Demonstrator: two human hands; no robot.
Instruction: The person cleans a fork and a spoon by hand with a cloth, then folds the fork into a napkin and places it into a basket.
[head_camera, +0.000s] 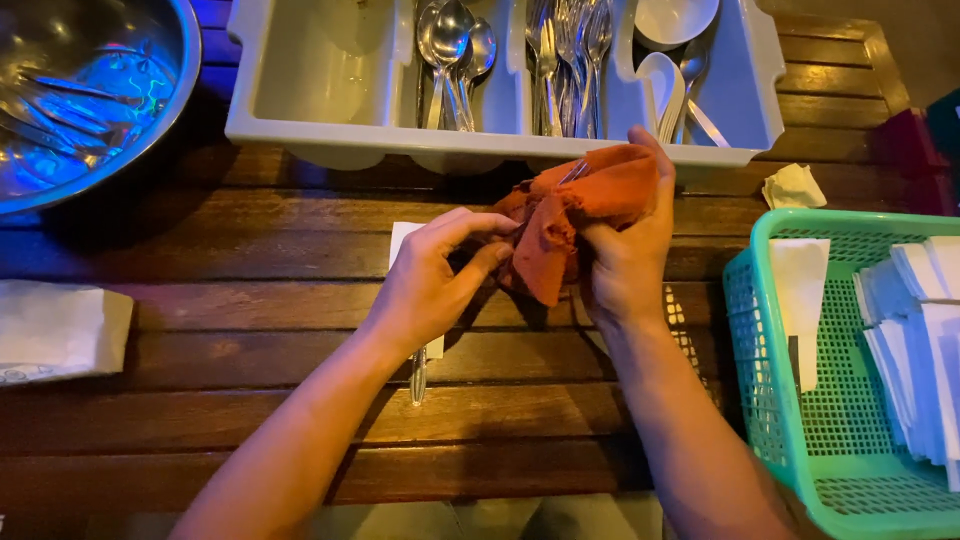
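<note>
You stand over a dark slatted wooden tabletop (250, 330), both bare forearms reaching in from its near edge. Along the far edge sits a pale plastic cutlery tray (330, 140), its compartments holding spoons (452, 50), forks (570, 50) and, at the right end, white ladle-shaped spoons (665, 85); the leftmost compartment shows nothing you can make out. At the far left corner a large steel bowl (185, 60) catches blue light, with cutlery lying inside it. At the right edge a green mesh basket (790, 420) holds stacked white paper napkins (925, 340), and a crumpled paper scrap (793, 186) lies just beyond it. A folded white napkin pack (60, 330) rests at the left edge.

Near the middle, just in front of the tray, your two hands work an orange cloth (570, 225). Your right hand (625, 260) is closed around the bunched cloth, thumb and fingers wrapped over its top, with a thin metal piece (574, 171) poking out of the folds; what utensil it is cannot be told. Your left hand (430, 285) has its fingers curled, thumb and forefinger pinching the cloth's left end. Under that hand lies a white napkin (403, 240) with a metal utensil handle (418, 375) pointing toward the near edge.
</note>
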